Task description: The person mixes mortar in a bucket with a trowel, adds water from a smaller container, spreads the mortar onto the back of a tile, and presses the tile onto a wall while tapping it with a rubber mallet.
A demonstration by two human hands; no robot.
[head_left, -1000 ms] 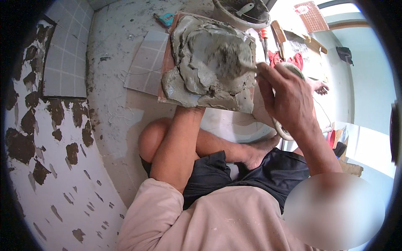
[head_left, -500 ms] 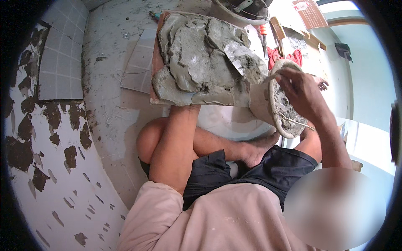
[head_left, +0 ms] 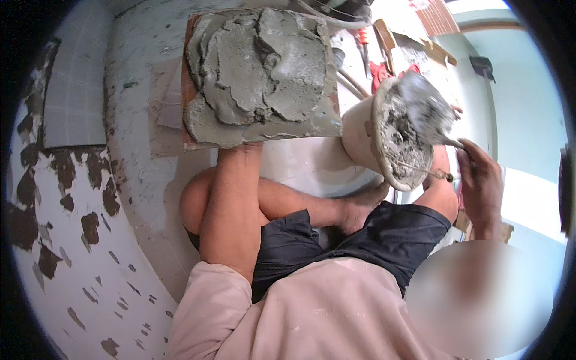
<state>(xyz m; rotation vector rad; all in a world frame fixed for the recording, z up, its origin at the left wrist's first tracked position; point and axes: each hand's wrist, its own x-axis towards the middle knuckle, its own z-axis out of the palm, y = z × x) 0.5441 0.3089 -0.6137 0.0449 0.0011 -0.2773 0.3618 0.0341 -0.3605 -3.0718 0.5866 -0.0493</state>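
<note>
Tile (head_left: pixel 192 72), already thickly buttered with grey mortar (head_left: pixel 258 66), is supported from beneath by the left hand, grip hidden; trowel (head_left: pixel 429 111) is gripped by the right hand (head_left: pixel 480 180) in the bucket (head_left: pixel 384 138).

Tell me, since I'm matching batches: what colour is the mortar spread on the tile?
Wet grey mortar, seen in the head view.

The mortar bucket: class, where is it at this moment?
In the head view the mortar bucket sits right of centre, tilted, between the mortar-covered tile and the right hand holding a trowel.
</note>
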